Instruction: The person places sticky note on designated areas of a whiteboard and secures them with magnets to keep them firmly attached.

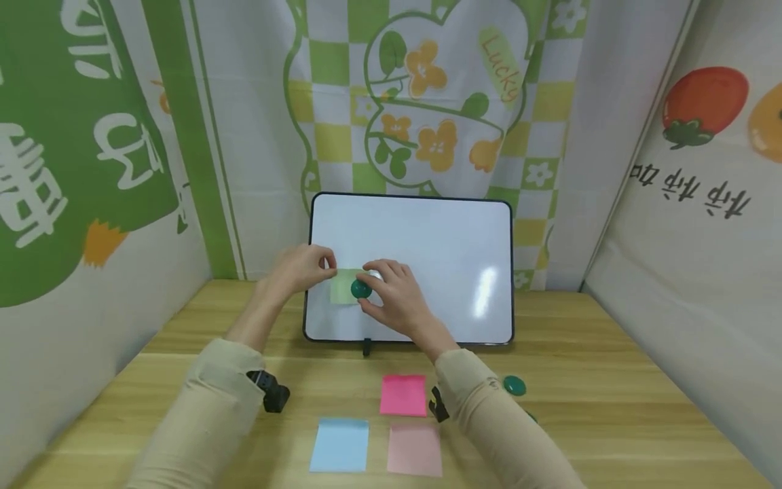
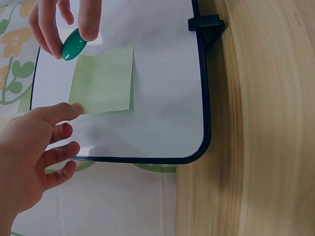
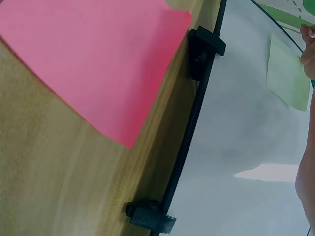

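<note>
Whiteboard (image 1: 427,251) stands upright near the tabletop's (image 1: 611,380) far edge, on black clips (image 3: 150,216), patterned curtain (image 1: 330,61) behind. Light-green sticky note (image 2: 103,81) lies against its lower left part. Left hand (image 1: 302,268): fingers pinching the note's upper left corner. Right hand (image 1: 394,295): fingers gripping a green disc (image 1: 361,288) in front of the note; can't tell if the disc touches it. Toward tabletop's near edge: hot-pink note (image 1: 403,395), pale-pink note (image 1: 415,450) nearer, blue note (image 1: 339,445) left of that. Second green disc (image 1: 514,386) right of the right sleeve (image 1: 495,407); third disc (image 1: 533,416) mostly hidden by that sleeve. Black wrist device (image 1: 269,391) at left sleeve (image 1: 214,394).

In the way: right hand covers the green note's right part in the head view. Near edge of tabletop cut off. Right wrist view: hot-pink note cropped, both hands clipped at right border. Bright spot by right fingers hard to make out.
</note>
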A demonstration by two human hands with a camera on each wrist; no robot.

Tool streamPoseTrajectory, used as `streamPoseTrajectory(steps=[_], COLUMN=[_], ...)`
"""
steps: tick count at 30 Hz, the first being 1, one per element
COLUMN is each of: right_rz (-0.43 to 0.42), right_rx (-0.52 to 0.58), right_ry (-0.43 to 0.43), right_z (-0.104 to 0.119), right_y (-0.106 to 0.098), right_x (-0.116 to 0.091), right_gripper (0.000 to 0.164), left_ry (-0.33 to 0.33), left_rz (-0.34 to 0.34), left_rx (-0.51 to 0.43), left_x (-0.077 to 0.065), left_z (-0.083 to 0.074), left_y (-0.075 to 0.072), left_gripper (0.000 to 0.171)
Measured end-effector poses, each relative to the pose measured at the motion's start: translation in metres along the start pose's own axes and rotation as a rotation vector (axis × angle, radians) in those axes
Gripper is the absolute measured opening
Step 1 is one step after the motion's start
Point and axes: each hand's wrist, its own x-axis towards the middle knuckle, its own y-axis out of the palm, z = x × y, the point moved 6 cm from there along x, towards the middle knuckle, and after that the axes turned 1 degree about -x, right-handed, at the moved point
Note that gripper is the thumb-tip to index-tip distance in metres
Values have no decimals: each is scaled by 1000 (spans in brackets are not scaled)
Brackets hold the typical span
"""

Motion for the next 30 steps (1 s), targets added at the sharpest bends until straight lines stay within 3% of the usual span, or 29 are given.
streamPoseTrajectory(steps=[8,20,30], right_rz=[17,71,85], right_rx=[-11,-91,-110], right_ry=[54,142,161], right_z=[-1,-9,-13], right_y=[17,24,29], right_x=[-6,11,20], right_gripper=[39,38,37], left_ry=[6,1,3], left_rz=[-22,-54,-82], left_rx=[23,25,42], left_x=[-4,3,3], left_z=[6,3,4], left_y=[11,8,7], left_gripper=[14,13,14])
